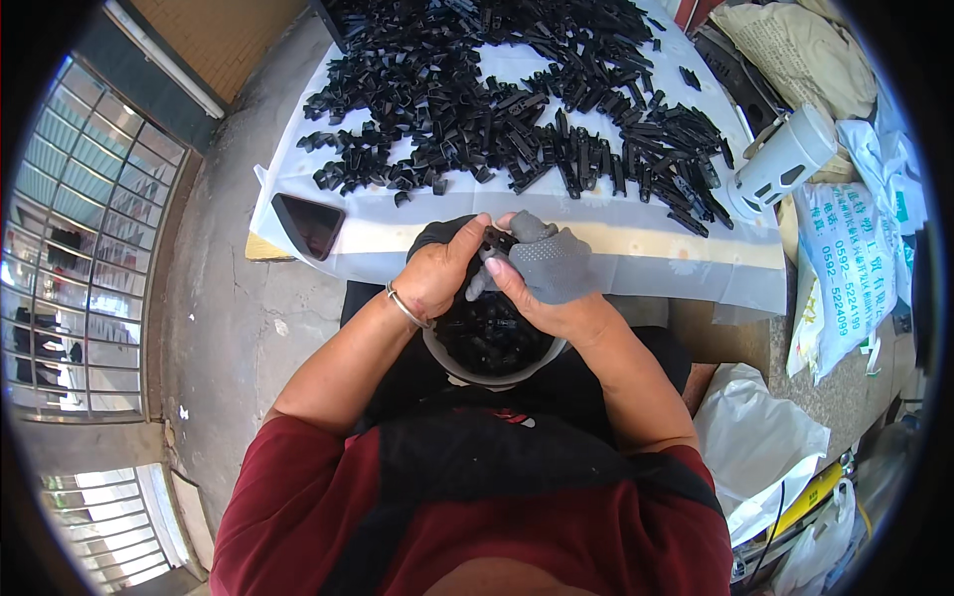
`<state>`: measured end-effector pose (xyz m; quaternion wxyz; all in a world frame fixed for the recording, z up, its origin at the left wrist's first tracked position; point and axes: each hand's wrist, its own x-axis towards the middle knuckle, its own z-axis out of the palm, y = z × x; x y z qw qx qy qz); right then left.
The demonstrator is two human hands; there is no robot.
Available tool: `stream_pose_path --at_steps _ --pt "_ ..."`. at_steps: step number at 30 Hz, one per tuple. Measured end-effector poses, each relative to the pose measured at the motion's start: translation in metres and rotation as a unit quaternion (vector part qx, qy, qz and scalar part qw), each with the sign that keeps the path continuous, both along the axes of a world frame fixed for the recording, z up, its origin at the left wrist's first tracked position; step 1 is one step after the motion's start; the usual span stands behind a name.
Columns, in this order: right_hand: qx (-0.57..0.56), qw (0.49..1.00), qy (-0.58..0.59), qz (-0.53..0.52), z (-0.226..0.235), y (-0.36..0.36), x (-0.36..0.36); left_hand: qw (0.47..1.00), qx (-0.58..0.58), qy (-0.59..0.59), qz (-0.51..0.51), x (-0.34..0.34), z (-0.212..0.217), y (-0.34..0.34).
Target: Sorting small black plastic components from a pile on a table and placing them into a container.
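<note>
Close together over my lap, my left hand [442,266] and my right hand [552,266] hold a small black plastic part [494,241] between them. Both thumbs are bare and press on the part; its lower end is hidden by the fingers. A dotted grey glove covers much of the right hand, and black glove fabric shows at the left one. Just below the hands, a pale round bowl [497,381] on my lap holds many black pieces [492,338]. Past my hands, heaps of similar black plastic parts [427,129] lie on the table.
White plastic sheeting [686,263] covers the table. A dark phone [308,226] lies at its near left corner. On the right stand a white tumbler [785,159], a printed bag [845,268] and a white sack [750,437]. A barred window [89,238] is at left.
</note>
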<state>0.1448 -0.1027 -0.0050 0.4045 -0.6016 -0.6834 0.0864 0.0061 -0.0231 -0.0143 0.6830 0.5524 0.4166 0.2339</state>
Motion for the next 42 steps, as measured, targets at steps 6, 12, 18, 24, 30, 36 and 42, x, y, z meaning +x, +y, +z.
stream_pose_path --at_steps 6,12,18,24,30,36,42 --pt "0.009 0.986 -0.163 -0.043 0.003 -0.012 0.009 0.987 0.157 0.027 -0.001 -0.004 -0.004 0.006" --pt "-0.037 0.962 -0.256 -0.083 0.010 -0.013 0.004 0.955 0.278 0.106 -0.018 0.000 0.013 -0.001" --pt "-0.009 0.970 -0.236 -0.065 0.006 -0.011 0.002 0.965 0.216 0.146 -0.008 -0.001 -0.001 0.004" --pt "0.083 0.968 -0.235 -0.025 -0.015 -0.004 -0.008 0.906 0.401 0.124 -0.045 -0.002 0.010 -0.007" --pt "-0.129 0.982 -0.133 -0.034 0.002 0.010 0.021 0.802 0.461 0.364 -0.107 -0.016 0.018 0.037" --pt "-0.115 0.959 -0.221 -0.135 -0.012 0.054 0.043 0.713 0.593 0.373 -0.020 -0.001 -0.021 0.074" --pt "-0.170 0.924 -0.313 -0.136 -0.003 0.037 0.036 0.712 0.621 0.325 -0.039 -0.002 -0.029 0.066"
